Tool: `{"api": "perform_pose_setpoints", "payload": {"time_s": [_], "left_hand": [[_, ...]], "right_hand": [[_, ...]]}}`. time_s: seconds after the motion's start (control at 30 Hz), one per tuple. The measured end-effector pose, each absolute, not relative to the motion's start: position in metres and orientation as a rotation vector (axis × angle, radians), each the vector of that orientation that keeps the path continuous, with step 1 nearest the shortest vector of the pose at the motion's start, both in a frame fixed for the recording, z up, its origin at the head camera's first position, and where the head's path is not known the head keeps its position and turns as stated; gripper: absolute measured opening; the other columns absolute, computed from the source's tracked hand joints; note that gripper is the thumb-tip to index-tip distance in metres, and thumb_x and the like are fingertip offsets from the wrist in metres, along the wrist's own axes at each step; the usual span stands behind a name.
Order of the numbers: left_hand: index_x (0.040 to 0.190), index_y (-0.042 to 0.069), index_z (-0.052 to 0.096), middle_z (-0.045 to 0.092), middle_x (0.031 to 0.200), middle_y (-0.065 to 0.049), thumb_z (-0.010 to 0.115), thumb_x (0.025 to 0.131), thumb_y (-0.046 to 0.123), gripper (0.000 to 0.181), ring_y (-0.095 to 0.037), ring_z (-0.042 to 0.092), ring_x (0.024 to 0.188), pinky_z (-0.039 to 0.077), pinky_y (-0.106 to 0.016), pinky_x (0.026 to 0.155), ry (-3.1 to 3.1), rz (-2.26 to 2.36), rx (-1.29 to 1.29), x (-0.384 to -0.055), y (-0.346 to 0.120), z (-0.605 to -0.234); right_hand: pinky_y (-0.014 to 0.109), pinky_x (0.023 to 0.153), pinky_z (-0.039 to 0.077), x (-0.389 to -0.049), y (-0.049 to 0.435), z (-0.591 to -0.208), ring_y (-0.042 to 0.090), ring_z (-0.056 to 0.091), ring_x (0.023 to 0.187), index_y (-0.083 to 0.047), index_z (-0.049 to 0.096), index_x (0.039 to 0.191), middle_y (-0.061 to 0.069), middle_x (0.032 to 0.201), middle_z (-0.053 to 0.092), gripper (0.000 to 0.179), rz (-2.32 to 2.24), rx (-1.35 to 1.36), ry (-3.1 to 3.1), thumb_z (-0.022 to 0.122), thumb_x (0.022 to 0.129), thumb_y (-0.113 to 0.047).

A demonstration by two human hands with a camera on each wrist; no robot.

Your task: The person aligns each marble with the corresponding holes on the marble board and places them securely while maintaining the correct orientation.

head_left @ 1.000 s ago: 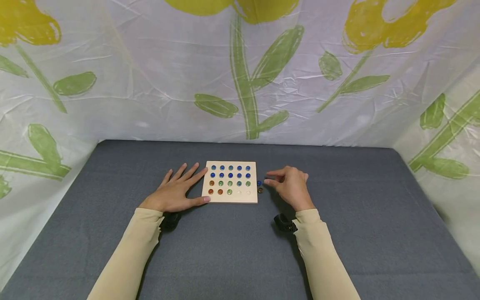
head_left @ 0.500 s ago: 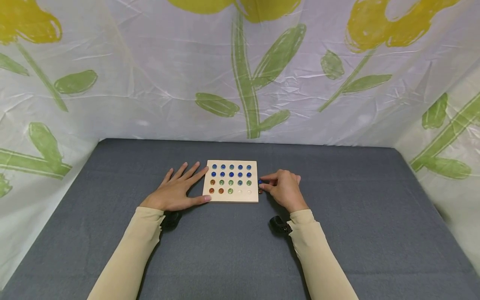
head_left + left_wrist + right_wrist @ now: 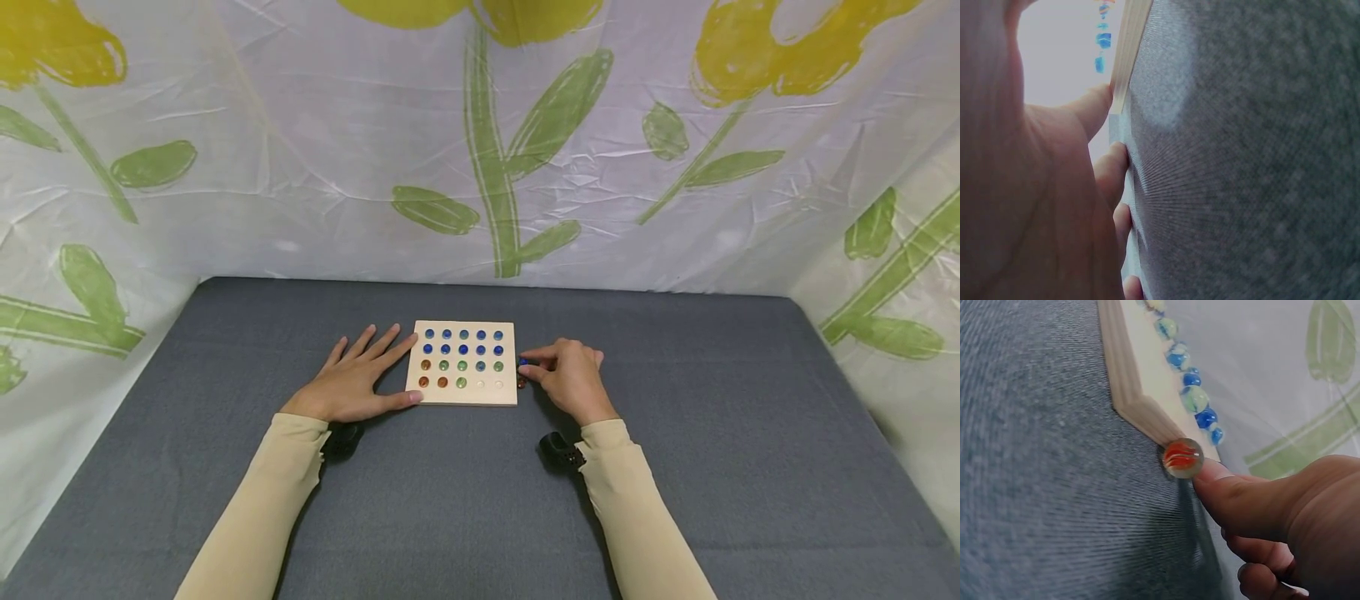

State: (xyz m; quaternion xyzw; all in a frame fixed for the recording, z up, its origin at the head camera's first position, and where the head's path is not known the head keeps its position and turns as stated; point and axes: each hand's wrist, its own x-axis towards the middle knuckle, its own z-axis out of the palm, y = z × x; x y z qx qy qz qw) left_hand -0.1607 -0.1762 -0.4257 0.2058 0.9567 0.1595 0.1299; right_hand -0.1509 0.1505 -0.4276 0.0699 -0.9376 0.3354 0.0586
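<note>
A pale wooden board (image 3: 471, 396) lies flat, with rows of blue, green and orange glass marbles sitting in its hollows. Two hollows at the right of its near row hold no marble. My left hand (image 3: 337, 390) is spread with straight fingers, its thumb and index fingertip at the board's left edge. Beside the right edge, my right hand (image 3: 573, 379) pinches a blue marble (image 3: 522, 362) between thumb and index finger. An orange-swirled clear marble (image 3: 1183, 458) rests on the cloth against the board, right by the thumb tip in the right wrist view.
Grey cloth (image 3: 465, 492) covers the table under both arms. Behind it hangs a white sheet (image 3: 300, 167) printed with yellow flowers and green leaves. A black wrist camera (image 3: 561, 450) sits at the right wrist.
My right hand has moved left to the board's right edge and its thumb and index finger have come round the blue marble. The left hand has stayed in place at the board.
</note>
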Motion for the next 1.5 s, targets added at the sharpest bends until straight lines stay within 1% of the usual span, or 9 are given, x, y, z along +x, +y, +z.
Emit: {"api": "perform_pose_setpoints", "payload": {"time_s": [0.23,0.43,0.53,0.63,0.73,0.9,1.03,1.33,1.5], "left_hand": [[0.164,0.024,0.021,0.013,0.169,-0.010,0.057,0.089,0.073,0.097,-0.041,0.003,0.154,-0.002,-0.066,0.119,2.779,0.472,0.604,-0.160,-0.176,-0.425],[0.164,0.024,0.021,0.015,0.169,-0.010,0.058,0.089,0.072,0.097,-0.041,0.004,0.154,-0.001,-0.066,0.119,2.791,0.477,0.612,-0.160,-0.176,-0.424],[0.164,0.023,0.023,0.016,0.169,-0.012,0.059,0.090,0.072,0.096,-0.042,0.005,0.154,0.000,-0.067,0.119,2.796,0.490,0.619,-0.160,-0.176,-0.424],[0.164,0.023,0.022,0.015,0.169,-0.011,0.058,0.090,0.072,0.096,-0.041,0.005,0.154,-0.001,-0.066,0.119,2.795,0.479,0.617,-0.160,-0.176,-0.424],[0.164,0.024,0.021,0.014,0.169,-0.009,0.058,0.090,0.072,0.096,-0.040,0.003,0.155,-0.002,-0.065,0.120,2.793,0.461,0.615,-0.161,-0.176,-0.426],[0.164,0.025,0.021,0.015,0.169,-0.010,0.058,0.090,0.072,0.096,-0.040,0.004,0.155,-0.002,-0.066,0.119,2.793,0.464,0.614,-0.161,-0.176,-0.427],[0.164,0.025,0.021,0.014,0.169,-0.009,0.057,0.090,0.073,0.096,-0.040,0.003,0.155,-0.002,-0.065,0.120,2.791,0.457,0.606,-0.162,-0.176,-0.426],[0.164,0.025,0.022,0.015,0.169,-0.010,0.057,0.089,0.073,0.096,-0.041,0.004,0.154,0.000,-0.066,0.119,2.796,0.457,0.604,-0.161,-0.176,-0.426],[0.164,0.024,0.022,0.015,0.169,-0.010,0.057,0.089,0.073,0.096,-0.041,0.004,0.154,-0.001,-0.066,0.119,2.797,0.458,0.603,-0.161,-0.176,-0.426]], "right_hand": [[0.047,0.081,0.027,-0.150,0.149,-0.420,0.019,0.056,0.068,-0.009,0.083,0.101,0.001,0.073,0.061,0.020,1.037,0.244,-2.808,0.085,0.084,-0.019],[0.050,0.084,0.028,-0.146,0.141,-0.411,0.018,0.054,0.068,-0.008,0.083,0.101,0.000,0.072,0.060,0.019,1.064,0.336,-2.788,0.086,0.083,-0.016],[0.049,0.083,0.027,-0.144,0.135,-0.410,0.017,0.053,0.068,-0.009,0.083,0.100,-0.001,0.071,0.059,0.018,1.068,0.375,-2.792,0.086,0.083,-0.015],[0.047,0.080,0.027,-0.142,0.129,-0.408,0.017,0.052,0.069,-0.009,0.084,0.100,-0.002,0.071,0.059,0.017,1.071,0.413,-2.798,0.085,0.083,-0.015],[0.046,0.079,0.026,-0.140,0.122,-0.408,0.017,0.051,0.071,-0.010,0.084,0.100,-0.003,0.071,0.060,0.017,1.073,0.439,-2.809,0.085,0.083,-0.016],[0.046,0.081,0.027,-0.137,0.113,-0.411,0.016,0.048,0.071,-0.012,0.084,0.100,-0.005,0.073,0.061,0.018,1.076,0.455,-2.843,0.086,0.083,-0.017],[0.046,0.082,0.027,-0.135,0.107,-0.413,0.016,0.048,0.072,-0.012,0.084,0.100,-0.006,0.073,0.061,0.018,1.068,0.472,-2.859,0.086,0.083,-0.017],[0.046,0.081,0.027,-0.133,0.103,-0.416,0.015,0.047,0.074,-0.012,0.084,0.099,-0.008,0.071,0.059,0.015,1.014,0.486,-2.887,0.085,0.085,-0.018],[0.047,0.083,0.027,-0.133,0.103,-0.417,0.015,0.048,0.075,-0.011,0.084,0.099,-0.008,0.070,0.060,0.016,1.028,0.479,-2.889,0.085,0.085,-0.017]]}}
